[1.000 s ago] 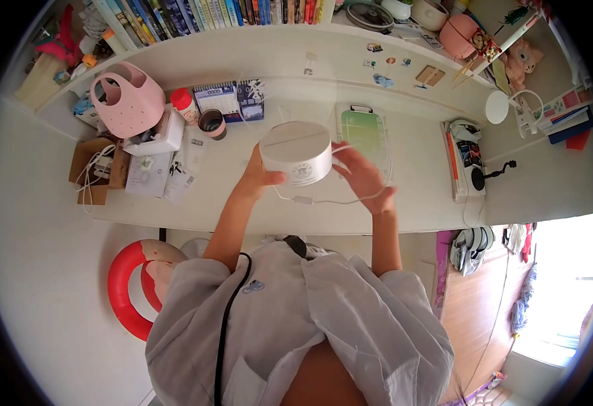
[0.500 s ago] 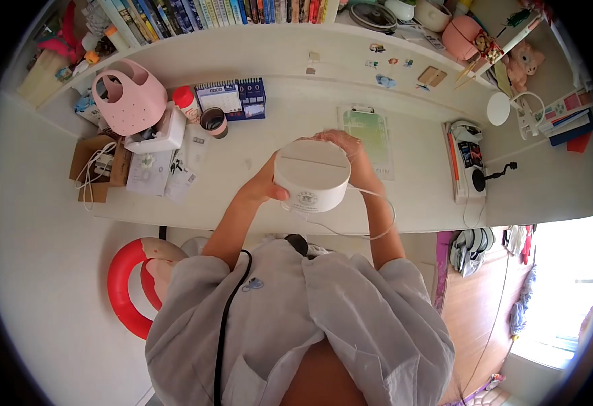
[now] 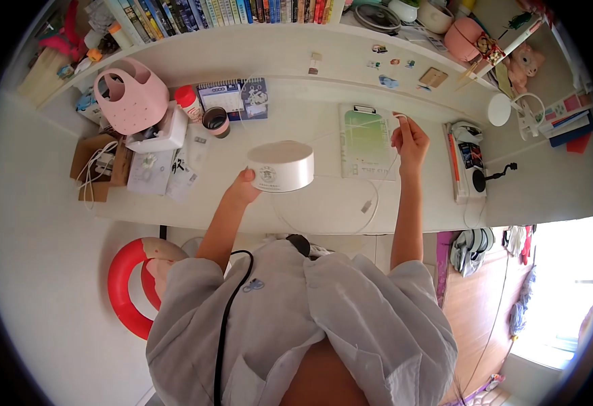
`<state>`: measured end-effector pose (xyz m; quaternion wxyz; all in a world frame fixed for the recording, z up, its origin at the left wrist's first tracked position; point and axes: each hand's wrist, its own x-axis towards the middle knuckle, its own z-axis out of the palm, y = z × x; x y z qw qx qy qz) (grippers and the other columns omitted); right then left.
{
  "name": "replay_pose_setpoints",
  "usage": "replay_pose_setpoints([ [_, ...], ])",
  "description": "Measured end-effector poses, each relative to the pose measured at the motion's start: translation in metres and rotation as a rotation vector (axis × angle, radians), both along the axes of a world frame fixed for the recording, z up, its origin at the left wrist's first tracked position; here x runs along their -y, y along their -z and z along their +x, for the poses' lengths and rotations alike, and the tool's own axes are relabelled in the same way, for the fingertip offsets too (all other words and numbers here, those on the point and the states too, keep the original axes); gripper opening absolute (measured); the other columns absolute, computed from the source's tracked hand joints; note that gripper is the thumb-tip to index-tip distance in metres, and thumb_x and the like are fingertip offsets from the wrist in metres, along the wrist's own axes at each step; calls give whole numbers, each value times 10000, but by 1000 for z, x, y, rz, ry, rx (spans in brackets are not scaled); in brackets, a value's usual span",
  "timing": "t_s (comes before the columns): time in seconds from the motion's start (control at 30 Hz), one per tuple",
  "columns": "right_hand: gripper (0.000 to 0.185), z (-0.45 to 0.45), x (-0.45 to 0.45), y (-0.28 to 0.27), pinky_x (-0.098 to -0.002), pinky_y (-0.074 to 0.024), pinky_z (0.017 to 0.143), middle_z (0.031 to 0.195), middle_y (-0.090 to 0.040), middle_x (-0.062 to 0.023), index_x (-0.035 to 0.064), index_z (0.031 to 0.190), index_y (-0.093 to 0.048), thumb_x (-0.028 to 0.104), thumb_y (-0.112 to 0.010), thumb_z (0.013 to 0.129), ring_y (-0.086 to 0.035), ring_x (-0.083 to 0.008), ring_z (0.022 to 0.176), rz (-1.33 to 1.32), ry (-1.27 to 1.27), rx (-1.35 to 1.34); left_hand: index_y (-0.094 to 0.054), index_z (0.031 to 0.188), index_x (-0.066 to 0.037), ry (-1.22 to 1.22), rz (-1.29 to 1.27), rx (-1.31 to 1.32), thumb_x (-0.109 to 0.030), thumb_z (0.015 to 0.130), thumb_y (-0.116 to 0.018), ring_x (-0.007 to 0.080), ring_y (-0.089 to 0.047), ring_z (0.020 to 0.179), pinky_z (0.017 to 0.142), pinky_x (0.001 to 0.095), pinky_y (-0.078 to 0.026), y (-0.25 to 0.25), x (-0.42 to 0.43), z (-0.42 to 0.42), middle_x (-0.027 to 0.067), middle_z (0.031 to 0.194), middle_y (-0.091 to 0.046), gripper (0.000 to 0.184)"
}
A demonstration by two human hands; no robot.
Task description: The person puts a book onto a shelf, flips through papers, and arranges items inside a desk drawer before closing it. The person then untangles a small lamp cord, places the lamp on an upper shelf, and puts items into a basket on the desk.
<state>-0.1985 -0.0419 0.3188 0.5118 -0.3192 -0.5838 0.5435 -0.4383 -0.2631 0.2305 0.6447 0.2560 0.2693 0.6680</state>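
My left hand (image 3: 244, 188) grips a white, drum-shaped device (image 3: 284, 170) by its left side, above the front half of the desk. A round printed emblem and small lettering mark its side; I cannot tell what kind of device it is. Farther right, my right hand (image 3: 411, 142) is raised beside the green clipboard (image 3: 367, 139), thumb and fingers pinched on a thin white cable (image 3: 376, 208). The cable loops loosely below the device, with a small pale tag or plug (image 3: 366, 206) on or near it.
Left on the desk (image 3: 242, 206) are a pink bib (image 3: 131, 101), a red-capped bottle (image 3: 188, 103), a cup (image 3: 215, 123), a calendar (image 3: 221, 93) and a cardboard box (image 3: 92, 159). Right stand stacked books (image 3: 464, 166) and a small black stand (image 3: 496, 174). A shelf of books runs behind.
My right hand has left the device and moved right, drawing the cable out. The device has shifted slightly left and tilted in my left hand.
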Motion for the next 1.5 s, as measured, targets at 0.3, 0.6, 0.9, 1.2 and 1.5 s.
replay_pose_setpoints([
  [0.3, 190, 31, 5, 20, -184, -272, 390, 513, -504, -11, -16, 878, -624, 137, -516, 846, -383, -24, 428, -138, -124, 339, -373, 1221, -10, -189, -1, -236, -400, 591, -703, 193, -496, 1043, 860, 311, -408, -35, -22, 23, 83, 1126, -516, 811],
  [0.6, 140, 38, 58, -56, -194, -285, 444, 533, -493, 13, 1, 850, -640, 114, -566, 810, -333, -35, 483, 140, -794, 730, -435, 1131, -16, -473, -168, -717, -285, 656, -685, 105, -500, 738, 565, 225, -383, -49, -34, 5, 36, 929, -556, 600],
  [0.9, 302, 11, 23, -14, -212, -393, 505, 749, -549, -28, 39, 1118, -495, 136, -519, 833, -450, -64, 540, 226, -474, 586, -449, 1128, -47, -235, 159, -194, -475, 693, -584, 120, -496, 751, 550, 255, -369, -43, -29, -2, 36, 949, -556, 625],
  [1.2, 340, -40, 57, -10, -261, -387, 735, 814, -545, -23, 63, 1132, -516, 278, -425, 884, -471, -112, 748, -211, -821, 389, -525, 1042, -45, -3, 142, 37, -548, 672, -563, 166, -492, 687, 540, 290, -365, -51, -46, 26, 48, 859, -577, 626],
  [1.5, 257, -38, 47, 14, -205, -253, 489, 588, -378, 33, 45, 703, -516, 241, -476, 865, -322, -52, 531, -224, -738, 192, -461, 1168, -76, 130, 120, 81, -554, 628, -605, 257, -517, 990, 691, 421, -475, -63, -46, 33, 96, 1103, -532, 735],
])
